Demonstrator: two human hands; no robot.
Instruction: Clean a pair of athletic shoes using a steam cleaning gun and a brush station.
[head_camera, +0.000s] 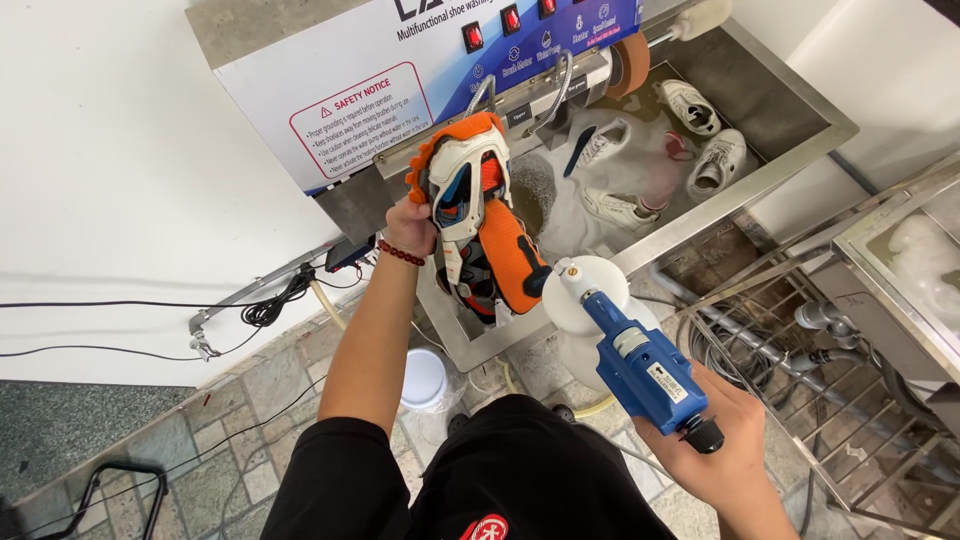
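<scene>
My left hand (410, 222) holds up an orange, white and blue sports shoe (478, 215), sole turned toward me, above the near end of a steel wash sink (790, 148). A red bead bracelet sits on that wrist. My right hand (712, 440) grips a blue handheld power tool (640, 358) with a round white brush head (580, 292). The brush head is right beside the shoe's heel end, close to touching it.
Several white sneakers (690, 105) lie in foamy water in the sink. A machine panel with red switches (472, 37) and an orange round brush (630, 62) stand behind it. A white lid (424, 379), cables and a tiled floor are below; a metal rack (850, 400) is at right.
</scene>
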